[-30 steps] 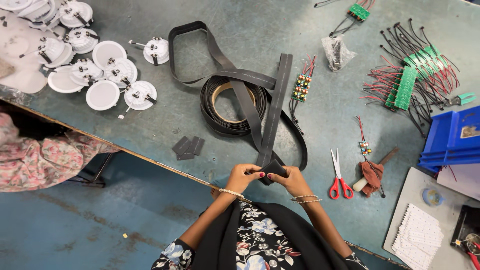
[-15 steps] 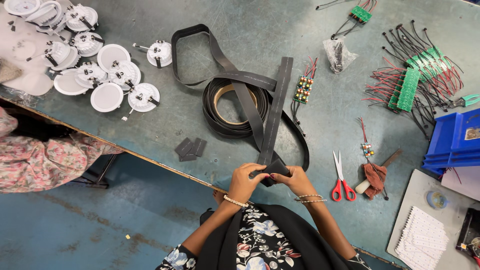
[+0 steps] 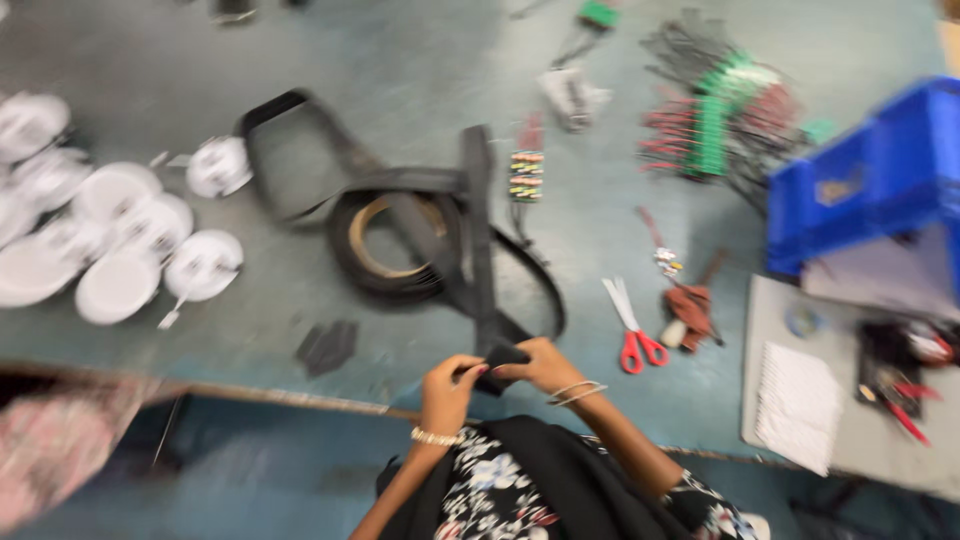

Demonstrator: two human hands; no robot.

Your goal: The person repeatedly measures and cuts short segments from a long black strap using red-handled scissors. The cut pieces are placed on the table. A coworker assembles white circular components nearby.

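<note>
Hands are bunched closer than half a second back: left hand and right hand now meet at the near edge of the surface, fingers of both clamped on the folded end of the black strap. Strap runs up from the pinch, over the black roll, well apart from the white discs on the left. Red scissors lie untouched just right of the hands. View has swung and blurred, so it looks like folding is underway, cutting not yet
</note>
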